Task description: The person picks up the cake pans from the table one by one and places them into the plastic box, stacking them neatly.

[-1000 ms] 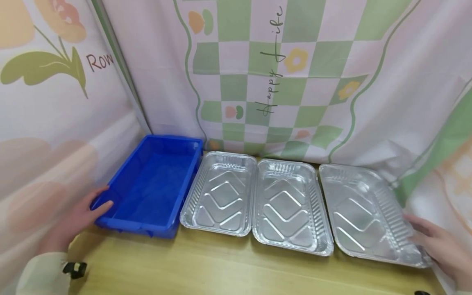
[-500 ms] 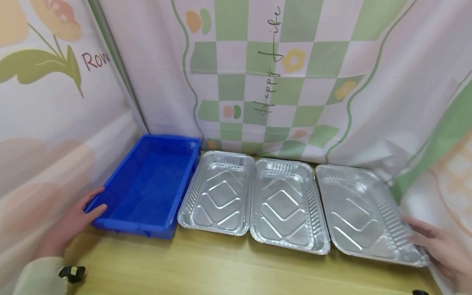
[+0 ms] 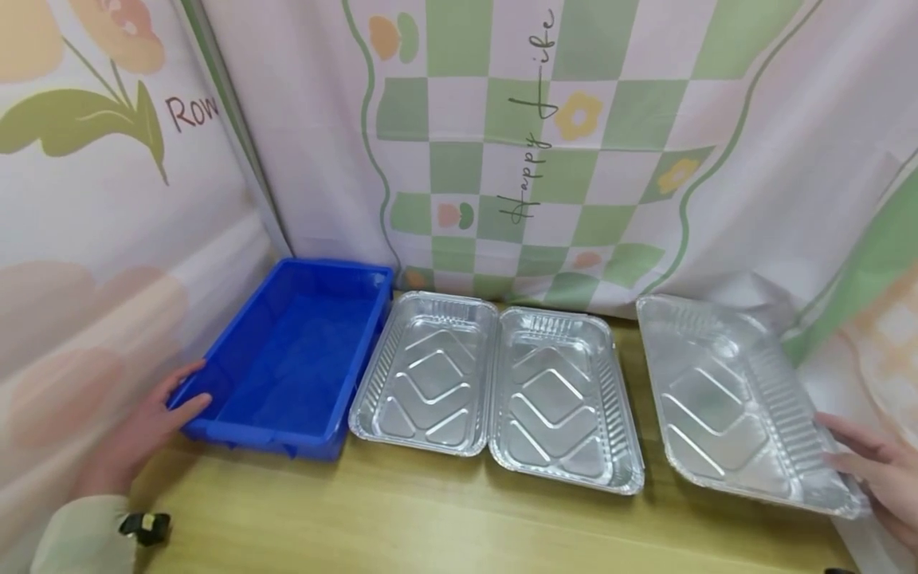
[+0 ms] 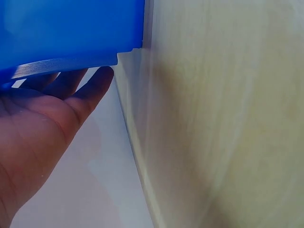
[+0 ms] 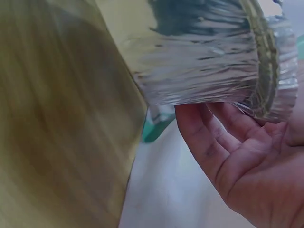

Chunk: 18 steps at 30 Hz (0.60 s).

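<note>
Blue bin (image 3: 251,437) stands leftmost on the tabletop (image 3: 430,518); left grip (image 3: 161,408) grasps its near-left corner, likely to steady it. Right grip (image 3: 880,470) pinches the right foil tray (image 3: 717,406) by its outer rim, presumably its stiffest part, apart from the middle tray (image 3: 562,402); any lift is unconfirmed.

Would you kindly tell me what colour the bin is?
The bin is blue, clearest in the head view.

On the table (image 3: 430,514), from left to right, come a tub (image 3: 297,355), the left pan (image 3: 433,375) and the middle pan (image 3: 562,399) (those two side by side). Past a gap is the right pan (image 3: 724,406), the right hand (image 3: 878,470) at its right edge; the left hand (image 3: 151,422) is at the tub's left. A curtain (image 3: 531,175) hangs behind.
</note>
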Each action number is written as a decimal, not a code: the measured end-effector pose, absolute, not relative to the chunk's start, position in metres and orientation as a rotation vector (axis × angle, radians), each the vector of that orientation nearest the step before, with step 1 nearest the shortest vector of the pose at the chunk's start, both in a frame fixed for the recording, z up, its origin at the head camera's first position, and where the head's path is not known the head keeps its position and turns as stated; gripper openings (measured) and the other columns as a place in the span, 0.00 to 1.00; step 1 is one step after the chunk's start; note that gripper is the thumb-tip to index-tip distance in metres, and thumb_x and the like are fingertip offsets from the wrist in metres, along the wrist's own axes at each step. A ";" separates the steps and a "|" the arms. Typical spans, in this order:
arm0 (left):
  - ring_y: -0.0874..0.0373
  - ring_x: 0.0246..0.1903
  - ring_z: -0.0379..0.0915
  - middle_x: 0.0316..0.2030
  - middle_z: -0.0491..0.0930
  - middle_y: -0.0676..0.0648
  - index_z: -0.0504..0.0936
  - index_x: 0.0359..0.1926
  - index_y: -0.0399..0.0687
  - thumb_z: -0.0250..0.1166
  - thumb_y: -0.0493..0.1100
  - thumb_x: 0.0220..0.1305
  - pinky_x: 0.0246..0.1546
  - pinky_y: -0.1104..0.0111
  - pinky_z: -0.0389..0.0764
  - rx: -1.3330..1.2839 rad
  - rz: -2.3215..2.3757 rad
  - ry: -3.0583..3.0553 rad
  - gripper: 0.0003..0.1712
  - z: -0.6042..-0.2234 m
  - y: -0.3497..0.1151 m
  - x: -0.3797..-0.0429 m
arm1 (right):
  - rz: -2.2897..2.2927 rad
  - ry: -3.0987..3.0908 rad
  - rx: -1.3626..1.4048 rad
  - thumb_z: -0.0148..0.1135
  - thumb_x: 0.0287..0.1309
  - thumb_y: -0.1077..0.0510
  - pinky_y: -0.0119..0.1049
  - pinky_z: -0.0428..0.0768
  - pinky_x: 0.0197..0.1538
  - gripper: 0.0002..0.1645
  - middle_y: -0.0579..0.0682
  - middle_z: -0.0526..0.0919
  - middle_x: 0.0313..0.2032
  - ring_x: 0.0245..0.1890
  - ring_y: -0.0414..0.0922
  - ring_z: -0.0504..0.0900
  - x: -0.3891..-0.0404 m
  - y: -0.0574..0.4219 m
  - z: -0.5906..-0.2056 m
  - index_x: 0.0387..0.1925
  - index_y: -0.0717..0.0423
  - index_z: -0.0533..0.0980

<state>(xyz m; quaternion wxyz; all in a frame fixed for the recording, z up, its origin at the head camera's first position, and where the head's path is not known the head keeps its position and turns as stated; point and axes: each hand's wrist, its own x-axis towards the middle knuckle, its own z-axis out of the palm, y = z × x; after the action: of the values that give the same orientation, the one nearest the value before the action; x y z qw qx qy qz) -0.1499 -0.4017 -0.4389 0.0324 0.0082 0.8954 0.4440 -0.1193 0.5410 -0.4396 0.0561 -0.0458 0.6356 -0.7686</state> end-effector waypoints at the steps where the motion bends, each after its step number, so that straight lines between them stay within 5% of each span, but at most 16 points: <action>1: 0.24 0.68 0.32 0.74 0.38 0.29 0.44 0.78 0.51 0.55 0.54 0.74 0.55 0.26 0.45 0.022 1.379 2.745 0.42 -0.439 -0.402 -0.150 | -2.349 1.902 -0.160 0.40 0.64 0.81 0.41 0.83 0.30 0.38 0.38 0.84 0.48 0.35 0.47 0.85 -0.121 0.541 -0.438 0.57 0.42 0.80; 18: 0.25 0.68 0.35 0.73 0.42 0.28 0.48 0.77 0.48 0.57 0.49 0.73 0.57 0.29 0.45 0.020 1.474 2.762 0.40 -0.443 -0.401 -0.151 | -2.389 1.868 -0.371 0.36 0.65 0.82 0.38 0.83 0.37 0.38 0.40 0.81 0.54 0.42 0.44 0.84 -0.143 0.482 -0.395 0.64 0.50 0.75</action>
<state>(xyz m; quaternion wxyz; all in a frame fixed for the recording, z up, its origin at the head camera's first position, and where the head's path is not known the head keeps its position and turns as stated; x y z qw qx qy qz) -0.1510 -0.4012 -0.4431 0.0055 0.0065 0.8821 0.4709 -0.1434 0.4821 -0.3954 0.0433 -0.1214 0.6109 -0.7812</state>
